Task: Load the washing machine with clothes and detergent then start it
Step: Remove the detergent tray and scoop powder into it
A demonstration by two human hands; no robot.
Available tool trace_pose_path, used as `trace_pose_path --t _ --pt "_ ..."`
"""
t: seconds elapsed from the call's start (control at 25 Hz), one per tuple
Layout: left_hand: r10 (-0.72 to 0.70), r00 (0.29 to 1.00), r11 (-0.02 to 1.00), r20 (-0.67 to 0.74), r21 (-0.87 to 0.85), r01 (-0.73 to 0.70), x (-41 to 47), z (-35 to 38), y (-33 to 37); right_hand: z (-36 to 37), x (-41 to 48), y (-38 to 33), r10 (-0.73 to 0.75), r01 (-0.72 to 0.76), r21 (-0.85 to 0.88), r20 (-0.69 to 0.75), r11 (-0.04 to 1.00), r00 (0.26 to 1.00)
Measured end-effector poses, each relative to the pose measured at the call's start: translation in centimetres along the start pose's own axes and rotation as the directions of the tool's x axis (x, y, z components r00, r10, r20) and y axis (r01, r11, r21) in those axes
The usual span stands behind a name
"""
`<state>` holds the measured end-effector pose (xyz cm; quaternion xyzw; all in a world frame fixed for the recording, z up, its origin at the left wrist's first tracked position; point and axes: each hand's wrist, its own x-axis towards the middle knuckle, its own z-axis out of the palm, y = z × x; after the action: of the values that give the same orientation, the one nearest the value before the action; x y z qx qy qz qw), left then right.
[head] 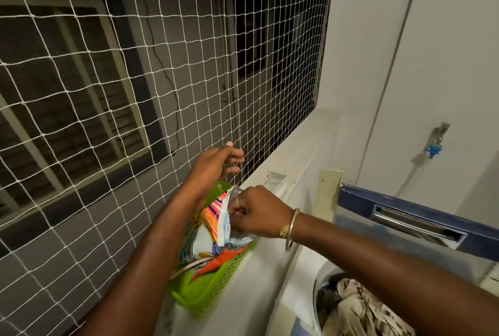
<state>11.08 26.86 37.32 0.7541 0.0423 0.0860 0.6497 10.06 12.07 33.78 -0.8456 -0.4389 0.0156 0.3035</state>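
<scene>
Curled tight, the right hand (260,213) grips the detergent packet (214,223); the left hand (216,164) hovers loosely curled, empty.

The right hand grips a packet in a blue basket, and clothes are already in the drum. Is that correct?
No: the head view shows a green basket, not blue. The right hand does grip the packet in it, and clothes lie in the drum.

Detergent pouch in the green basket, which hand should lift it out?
Right: right hand pinches the detergent pouch at its top, nearer the drum; left hand is off it, by the net.
</scene>
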Motion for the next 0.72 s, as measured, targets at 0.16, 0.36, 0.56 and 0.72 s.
trace_pose_path --t 0.16,0.36,0.56,0.72 --pt "-0.008 1.000 1.000 0.010 -0.025 0.008 0.3 1.2 0.7 -2.4 -0.4 0.8 0.307 -0.322 0.566 0.124 0.759 0.944" --pt "-0.017 1.000 1.000 0.026 -0.012 0.017 0.9 1.5 0.8 -5.6 -1.7 1.9 0.394 -0.323 0.657 0.042 0.682 0.918" --pt "-0.009 0.999 1.000 0.036 0.018 0.008 1.4 1.6 0.6 -7.6 -3.1 2.5 0.414 -0.297 0.654 -0.027 0.696 0.910" --pt "-0.013 0.999 0.999 0.034 0.033 0.012 1.8 1.6 0.6 -8.0 -3.7 2.7 0.425 -0.295 0.644 -0.052 0.706 0.904"
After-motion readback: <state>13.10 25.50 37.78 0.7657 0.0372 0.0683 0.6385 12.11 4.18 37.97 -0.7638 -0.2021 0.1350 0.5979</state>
